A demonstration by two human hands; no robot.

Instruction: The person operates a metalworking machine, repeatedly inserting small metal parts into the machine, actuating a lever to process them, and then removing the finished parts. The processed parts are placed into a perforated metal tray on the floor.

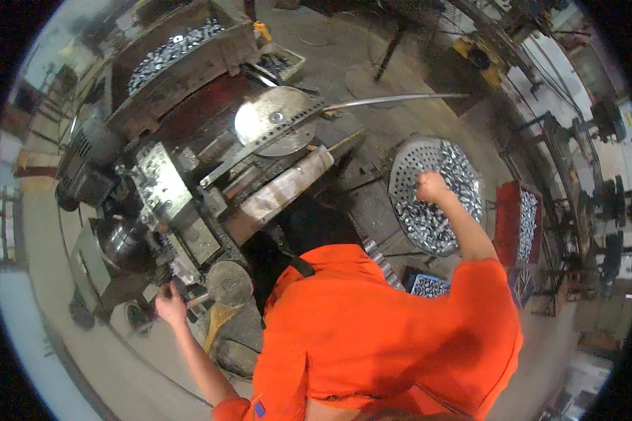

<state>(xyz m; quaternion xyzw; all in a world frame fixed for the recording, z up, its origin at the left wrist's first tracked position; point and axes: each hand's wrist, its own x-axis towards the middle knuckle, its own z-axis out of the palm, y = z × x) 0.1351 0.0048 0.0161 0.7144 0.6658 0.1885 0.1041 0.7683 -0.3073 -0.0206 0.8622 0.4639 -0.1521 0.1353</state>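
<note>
My right hand point(432, 187) is over a round perforated metal tray point(406, 170) heaped with small shiny metal parts point(435, 228). Its fingers are curled together; whatever they hold is too small to make out. Off to the left, my left hand point(170, 306) is closed at the near end of a greasy metal machine point(165, 181), beside a dark part and a short rod point(198, 302). The fingers hide what is in their grip. A round pan point(229, 284) sits just right of this hand, with a yellowish wooden handle point(220, 324) below it.
A large disc point(274, 116) and a long perforated bar point(281, 130) lie across the machine. Behind stands a rusty bin point(182, 77) of metal parts. A red bin point(509, 224) and a small blue crate point(428, 285), both with parts, stand at the right.
</note>
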